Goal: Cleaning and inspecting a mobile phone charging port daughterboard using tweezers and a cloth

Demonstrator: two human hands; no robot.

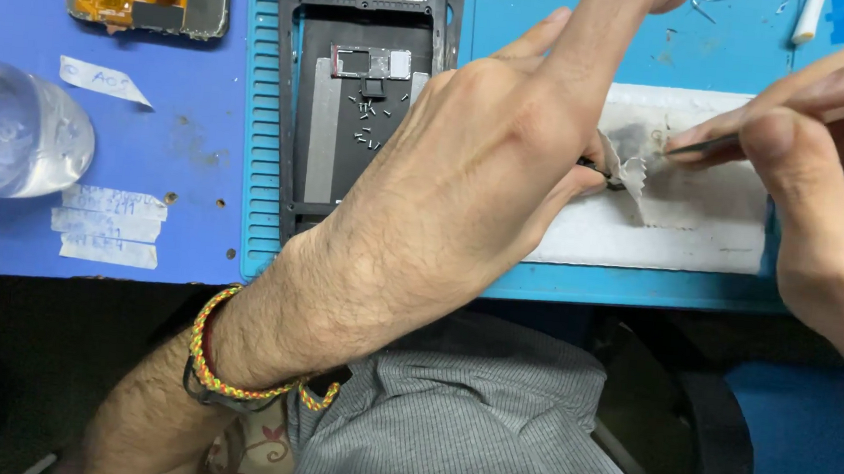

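Left hand (467, 170) fingers pinch a small dark part (603, 173); right hand (809, 167) grips tweezers (700, 146); screws (366, 122) lie in the phone frame (297, 107).

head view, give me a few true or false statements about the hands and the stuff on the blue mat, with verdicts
1. The left hand pinches a small dark part at a crumpled bit of white tissue. True.
2. The right hand is bare of any tool. False: it holds a thin metal tool pointed at the tissue.
3. Tiny screws lie loose inside the dark phone frame. True.
4. The clear plastic bottle stands on the blue mat. False: it lies left of the mat, on the table.
5. The left wrist wears a braided cord bracelet. True.
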